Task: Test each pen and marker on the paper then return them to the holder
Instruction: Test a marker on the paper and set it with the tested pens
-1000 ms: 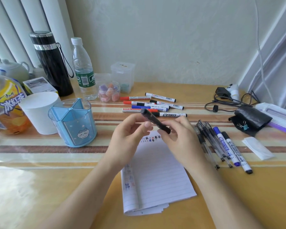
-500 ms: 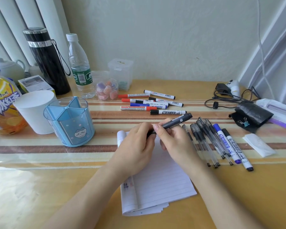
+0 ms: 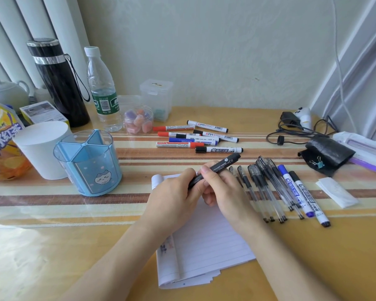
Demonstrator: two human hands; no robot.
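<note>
Mid-worktop (image 3: 52,246), over the far end of the lined paper (image 3: 206,242): gripping one black marker (image 3: 215,168) with both hands. Left hand (image 3: 174,198) curled round the marker's near end; right hand (image 3: 224,192) pinching the barrel between thumb and fingers. Marker tilted, far end raised and pointing toward the far-right corner, clear of the paper. Near tip hidden inside the left hand, so cannot tell capped or not. Small coloured marks along the paper's left margin. Toward the left edge: blue holder (image 3: 89,164), upright, well apart from the hands, with a white cup (image 3: 41,146) just behind it. Toward the far edge: cluster of markers (image 3: 195,137) with red, blue and black caps, lying flat, roughly parallel to that edge. Just beside the right hand, toward the right edge: row of clear gel pens (image 3: 267,190), then a blue-capped marker (image 3: 295,190) and a black-capped marker (image 3: 310,198), all flat and side by side. Near the right edge: black pouch (image 3: 326,153).
</note>
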